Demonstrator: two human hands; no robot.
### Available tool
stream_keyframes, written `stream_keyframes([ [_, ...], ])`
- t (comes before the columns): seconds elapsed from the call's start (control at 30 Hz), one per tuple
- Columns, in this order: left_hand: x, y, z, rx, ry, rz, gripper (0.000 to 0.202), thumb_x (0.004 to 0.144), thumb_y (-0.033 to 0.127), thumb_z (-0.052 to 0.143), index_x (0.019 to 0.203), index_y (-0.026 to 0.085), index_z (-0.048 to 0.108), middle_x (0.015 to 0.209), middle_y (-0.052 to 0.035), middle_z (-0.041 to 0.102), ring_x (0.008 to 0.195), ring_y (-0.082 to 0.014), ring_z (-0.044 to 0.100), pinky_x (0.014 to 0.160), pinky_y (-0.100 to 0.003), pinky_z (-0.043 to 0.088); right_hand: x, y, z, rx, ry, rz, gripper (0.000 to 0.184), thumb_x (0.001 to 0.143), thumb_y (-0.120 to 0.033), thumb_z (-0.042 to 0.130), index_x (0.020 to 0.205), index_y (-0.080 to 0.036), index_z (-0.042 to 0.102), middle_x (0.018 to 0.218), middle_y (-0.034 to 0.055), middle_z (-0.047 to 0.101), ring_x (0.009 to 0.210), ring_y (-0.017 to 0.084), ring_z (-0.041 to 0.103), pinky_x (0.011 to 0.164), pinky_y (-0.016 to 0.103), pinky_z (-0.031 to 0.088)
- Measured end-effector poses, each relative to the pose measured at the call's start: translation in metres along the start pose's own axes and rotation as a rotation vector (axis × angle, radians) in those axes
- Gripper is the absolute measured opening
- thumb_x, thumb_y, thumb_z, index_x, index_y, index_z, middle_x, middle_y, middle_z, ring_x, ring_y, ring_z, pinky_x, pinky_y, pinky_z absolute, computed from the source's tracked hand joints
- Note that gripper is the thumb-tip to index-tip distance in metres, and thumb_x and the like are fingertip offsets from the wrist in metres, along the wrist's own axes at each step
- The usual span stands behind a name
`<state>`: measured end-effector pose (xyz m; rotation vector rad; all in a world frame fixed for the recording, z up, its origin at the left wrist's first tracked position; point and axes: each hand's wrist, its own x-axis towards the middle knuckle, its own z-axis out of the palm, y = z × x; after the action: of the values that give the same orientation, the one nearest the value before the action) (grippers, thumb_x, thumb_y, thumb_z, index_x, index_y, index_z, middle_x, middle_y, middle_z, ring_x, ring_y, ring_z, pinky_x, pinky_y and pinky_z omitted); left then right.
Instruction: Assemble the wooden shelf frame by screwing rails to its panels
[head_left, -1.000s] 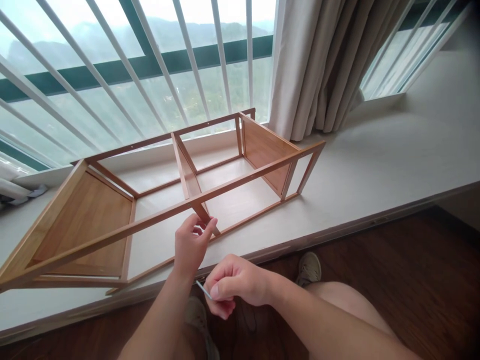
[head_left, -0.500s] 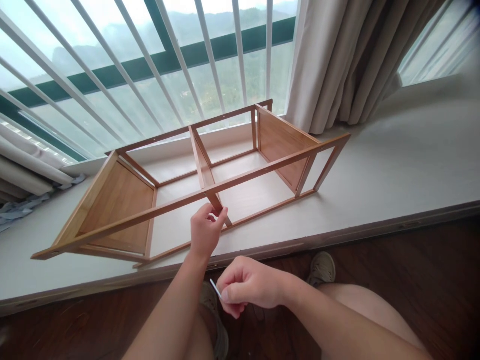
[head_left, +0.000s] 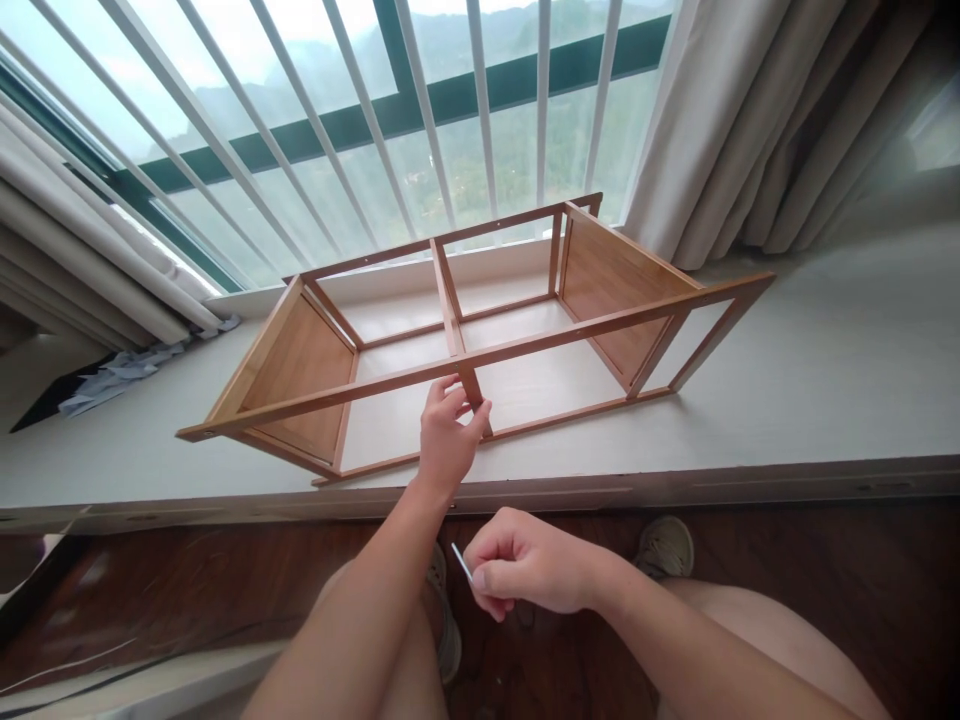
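Note:
A wooden shelf frame [head_left: 360, 388] lies on its side along the white window ledge, with a solid panel towards each end and a crosspiece [head_left: 471, 385] in the middle. At that crosspiece is my left hand [head_left: 450, 430], its thumb on the near side and its fingers curled around the other, just below the upper long rail. My right hand [head_left: 525, 560] is closed, lower down and nearer to me, apart from the frame. Out of its fingers sticks a thin metal rod [head_left: 461, 562], like a hex key; the rest of it is hidden in the grip.
Behind the frame stands a barred window [head_left: 480, 100], with curtains [head_left: 720, 150] on both sides. Grey cloth strips [head_left: 124, 375] lie on the ledge [head_left: 825, 370] at left. My shoes [head_left: 666, 548] are on the dark wooden floor [head_left: 225, 590] below the ledge's front edge.
The view has swung left, so the frame appears further right. My left hand stays at the crosspiece with its fingers slightly shifted. My right hand still holds the rod.

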<state>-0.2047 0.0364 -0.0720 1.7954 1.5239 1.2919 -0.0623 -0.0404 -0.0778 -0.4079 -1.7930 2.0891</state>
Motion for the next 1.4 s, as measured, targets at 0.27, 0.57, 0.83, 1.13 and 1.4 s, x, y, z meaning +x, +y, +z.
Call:
stream_keyframes([
  [0.27, -0.024, 0.012, -0.003, 0.038, -0.053, 0.015, 0.013, 0.082, 0.029, 0.065, 0.083, 0.018, 0.07, 0.11, -0.0102, 0.054, 0.1, -0.0207, 0.058, 0.077, -0.032, 0.059, 0.001, 0.004, 0.007, -0.099, -0.001, 0.045, 0.021, 0.077, -0.015, 0.049, 0.057, -0.014, 0.057, 0.054, -0.0025, 0.054, 0.05, 0.008, 0.045, 0.05, 0.019, 0.034],
  [0.57, -0.045, 0.019, -0.02, 0.186, -0.14, 0.13, 0.008, 0.082, 0.026, 0.065, 0.077, 0.021, 0.068, 0.085, -0.0045, 0.065, 0.09, -0.0208, 0.058, 0.083, -0.037, 0.048, 0.004, 0.005, 0.013, -0.189, -0.045, 0.09, 0.019, 0.076, -0.015, 0.049, 0.059, -0.014, 0.058, 0.055, -0.0036, 0.053, 0.052, 0.007, 0.044, 0.052, 0.019, 0.034],
  [0.83, -0.056, 0.014, -0.035, 0.109, -0.298, 0.146, 0.009, 0.084, 0.026, 0.063, 0.079, 0.02, 0.067, 0.085, -0.0054, 0.069, 0.091, -0.0219, 0.062, 0.089, -0.038, 0.048, 0.01, 0.006, 0.016, -0.199, -0.05, 0.093, 0.015, 0.073, -0.014, 0.05, 0.061, -0.015, 0.057, 0.053, -0.0049, 0.051, 0.05, 0.007, 0.042, 0.048, 0.018, 0.032],
  [1.13, -0.06, 0.014, -0.041, 0.085, -0.349, 0.146, 0.008, 0.084, 0.026, 0.064, 0.08, 0.02, 0.066, 0.084, -0.0042, 0.071, 0.092, -0.0214, 0.064, 0.092, -0.038, 0.047, 0.016, 0.006, 0.019, -0.254, -0.056, 0.104, 0.015, 0.073, -0.014, 0.052, 0.058, -0.015, 0.053, 0.05, -0.0066, 0.046, 0.046, 0.006, 0.038, 0.042, 0.018, 0.029],
  [1.4, -0.056, 0.015, -0.052, 0.129, -0.376, 0.212, 0.009, 0.082, 0.03, 0.068, 0.087, 0.023, 0.07, 0.093, -0.0032, 0.072, 0.101, -0.0228, 0.062, 0.099, -0.038, 0.042, 0.015, 0.004, 0.019, -0.427, -0.06, 0.088, 0.024, 0.074, -0.016, 0.053, 0.054, -0.015, 0.041, 0.049, -0.0074, 0.034, 0.049, 0.005, 0.029, 0.047, 0.021, 0.023],
])
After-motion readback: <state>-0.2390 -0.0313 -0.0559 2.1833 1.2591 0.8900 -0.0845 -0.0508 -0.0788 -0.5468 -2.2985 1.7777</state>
